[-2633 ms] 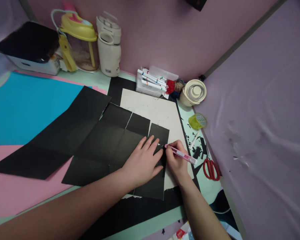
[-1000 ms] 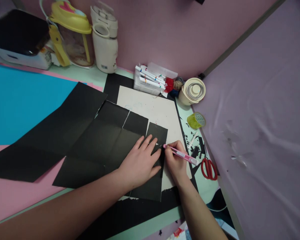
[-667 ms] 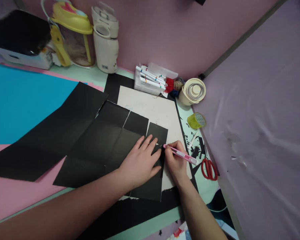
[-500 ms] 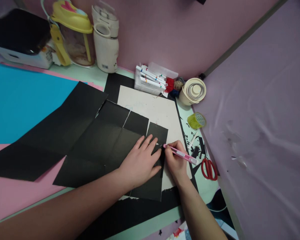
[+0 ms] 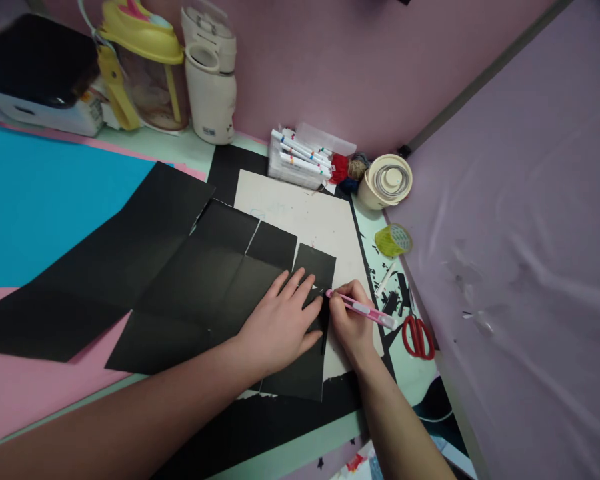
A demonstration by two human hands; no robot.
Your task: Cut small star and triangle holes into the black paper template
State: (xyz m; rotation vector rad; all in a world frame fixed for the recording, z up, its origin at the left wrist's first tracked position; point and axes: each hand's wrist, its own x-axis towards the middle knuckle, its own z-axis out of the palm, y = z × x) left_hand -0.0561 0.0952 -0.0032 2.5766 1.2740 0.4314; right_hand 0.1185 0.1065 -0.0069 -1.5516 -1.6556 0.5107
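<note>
One creased, slit black paper sheet (image 5: 215, 280) under flat left hand (image 5: 280, 327); right hand (image 5: 347, 323) fingers around pink cutter (image 5: 363, 309).

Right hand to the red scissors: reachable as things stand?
Probably yes, but not freely. The red scissors lie uncovered on the table just right of the right hand, with only paper scraps between. But that hand is gripping the pink craft knife, so it would likely have to drop it first.
</note>
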